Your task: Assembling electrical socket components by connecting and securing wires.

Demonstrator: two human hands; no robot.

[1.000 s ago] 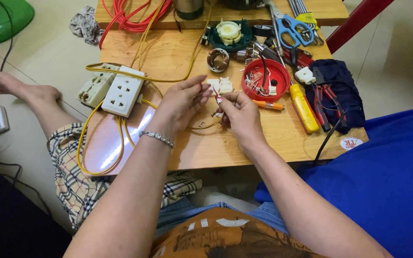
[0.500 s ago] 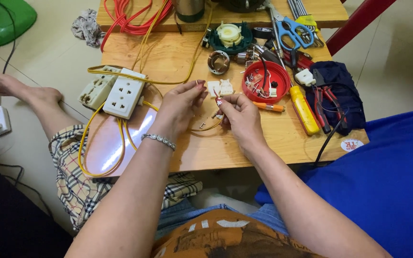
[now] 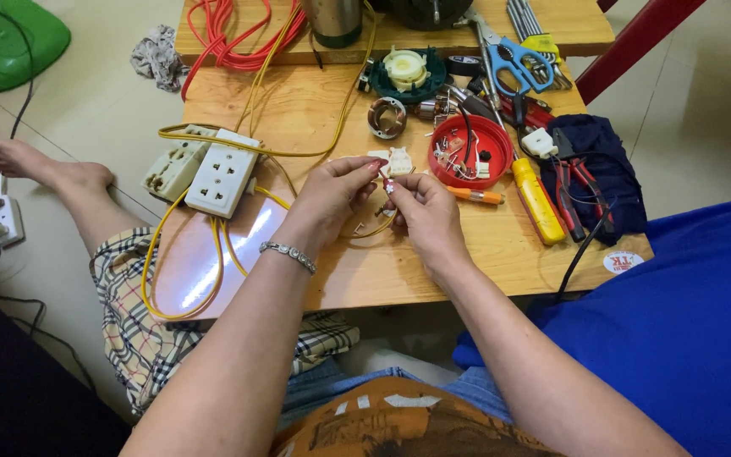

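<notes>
We have a small white plug part (image 3: 388, 185) pinched between our two hands, raised a little above the middle of the low wooden table (image 3: 298, 110); it is too small for us to tell which way its long axis runs. It sits exactly where our fingertips meet, so neither hand is nearer: our left hand (image 3: 332, 196) comes in from the left with thumb and forefinger closed on it, our right hand (image 3: 427, 216) from the right, its fingertips closed on it likewise. A thin yellow wire (image 3: 365, 232) hangs from the part and loops under our palms. Just beyond our fingertips, toward the far edge, lie two more white plastic pieces (image 3: 392, 159), and beside them on the right a red round lid (image 3: 470, 151) full of small parts. To the left lies a white socket strip (image 3: 222, 178), with a yellow-handled screwdriver (image 3: 537, 199) toward the right edge
</notes>
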